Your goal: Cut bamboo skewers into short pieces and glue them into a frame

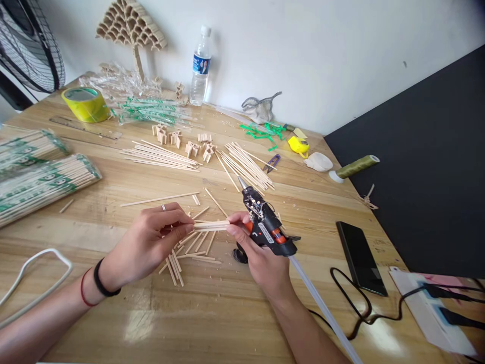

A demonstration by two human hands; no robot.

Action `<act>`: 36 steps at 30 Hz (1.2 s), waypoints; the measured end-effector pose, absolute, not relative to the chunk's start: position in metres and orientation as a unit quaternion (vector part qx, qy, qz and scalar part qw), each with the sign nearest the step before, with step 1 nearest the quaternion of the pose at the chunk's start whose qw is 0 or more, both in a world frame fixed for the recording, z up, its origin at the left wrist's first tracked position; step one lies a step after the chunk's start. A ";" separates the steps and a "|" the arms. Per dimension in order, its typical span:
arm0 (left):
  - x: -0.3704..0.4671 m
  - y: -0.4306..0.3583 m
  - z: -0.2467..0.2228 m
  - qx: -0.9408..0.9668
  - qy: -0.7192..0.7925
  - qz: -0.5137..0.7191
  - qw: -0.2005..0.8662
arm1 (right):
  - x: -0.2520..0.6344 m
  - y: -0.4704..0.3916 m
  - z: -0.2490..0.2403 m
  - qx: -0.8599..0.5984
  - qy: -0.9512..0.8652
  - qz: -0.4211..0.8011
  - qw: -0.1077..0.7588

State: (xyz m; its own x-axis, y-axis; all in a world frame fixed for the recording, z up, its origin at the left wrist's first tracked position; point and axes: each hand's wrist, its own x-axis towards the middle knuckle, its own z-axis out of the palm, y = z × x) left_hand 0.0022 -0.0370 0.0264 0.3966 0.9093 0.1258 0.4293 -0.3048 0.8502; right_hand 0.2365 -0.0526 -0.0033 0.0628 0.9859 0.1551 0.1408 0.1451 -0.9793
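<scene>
My left hand (155, 237) pinches one end of a few short wooden sticks (210, 226) lying side by side. The far end of these sticks meets the thumb and index fingertips of my right hand (261, 258). That same hand is closed round a black hot glue gun (267, 222), whose nozzle points up and away to the left. From the gun's back a long clear glue stick (322, 303) runs down to the right. Below the held sticks, short cut sticks (174, 268) lie scattered on the wooden table (182, 323).
Behind are long sticks (162, 156), small glued stick pieces (192, 148), thread snips (272, 163) and a water bottle (200, 65). Packed sticks (49, 187) and yellow tape (86, 105) lie left. A phone (361, 258), a black cord (364, 318) and a power strip (439, 313) lie right.
</scene>
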 end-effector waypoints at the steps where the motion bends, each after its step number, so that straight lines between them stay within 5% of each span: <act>1: 0.002 -0.037 0.026 0.744 0.450 0.315 0.381 | 0.236 -0.053 -0.003 -0.511 -0.550 0.408 0.520; 36: 0.004 -0.039 0.024 0.782 0.419 0.332 0.320 | 0.239 -0.054 0.003 -0.483 -0.581 0.418 0.505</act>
